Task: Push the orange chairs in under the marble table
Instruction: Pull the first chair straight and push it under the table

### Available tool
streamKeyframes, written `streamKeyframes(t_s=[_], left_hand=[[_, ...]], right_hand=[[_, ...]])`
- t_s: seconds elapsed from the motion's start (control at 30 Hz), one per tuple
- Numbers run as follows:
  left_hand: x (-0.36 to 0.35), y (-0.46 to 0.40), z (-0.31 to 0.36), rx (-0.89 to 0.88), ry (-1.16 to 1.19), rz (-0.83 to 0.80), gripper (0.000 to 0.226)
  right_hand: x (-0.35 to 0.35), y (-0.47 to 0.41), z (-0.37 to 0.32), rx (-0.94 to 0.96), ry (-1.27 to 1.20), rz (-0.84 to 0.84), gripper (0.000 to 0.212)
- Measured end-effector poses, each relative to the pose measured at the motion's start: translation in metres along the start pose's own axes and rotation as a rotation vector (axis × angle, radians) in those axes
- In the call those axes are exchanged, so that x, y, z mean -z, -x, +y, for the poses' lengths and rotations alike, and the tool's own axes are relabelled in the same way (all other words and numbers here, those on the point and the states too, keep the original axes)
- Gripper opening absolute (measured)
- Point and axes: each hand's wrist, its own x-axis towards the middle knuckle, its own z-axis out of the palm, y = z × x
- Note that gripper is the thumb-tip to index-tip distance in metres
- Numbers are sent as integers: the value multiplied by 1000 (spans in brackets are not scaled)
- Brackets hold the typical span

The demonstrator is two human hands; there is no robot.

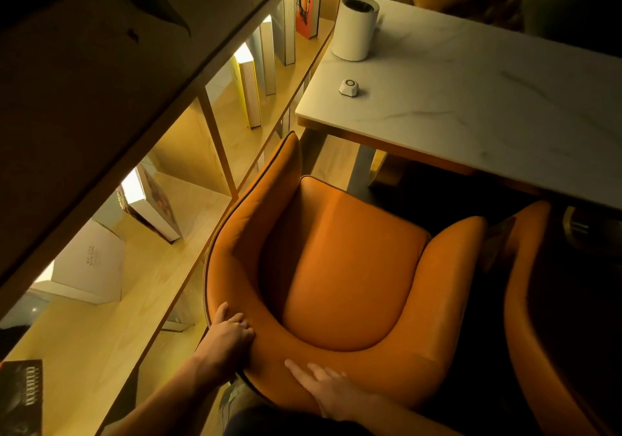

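left hand [232, 333] gripping orange chair [340, 267], right hand [331, 390] flat

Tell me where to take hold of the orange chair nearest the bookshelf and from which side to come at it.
Grip the curved top rim of the orange chair backrest from behind, one hand either side of centre. The left hand already curls over that rim; the right hand lies flat on it. The seat opens toward the marble table, so a push there probably drives it under.

Your left hand [232, 333] grips the curved orange leather chair [343, 267] back; your right hand [331, 390] presses flat beside it.
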Motion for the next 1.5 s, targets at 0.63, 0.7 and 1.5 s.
streamKeyframes(t_s=[0.63, 0.7, 1.5], left_hand=[[6, -33, 44, 107, -73, -107, 34], [9, -33, 48, 104, -74, -88, 33], [26, -34, 57, 4, -177, -128, 42]], right_hand=[[24, 24, 59, 31, 103, 87, 102], [27, 26, 65, 41, 110, 75, 99], [11, 42, 59, -26, 56, 280, 113]])
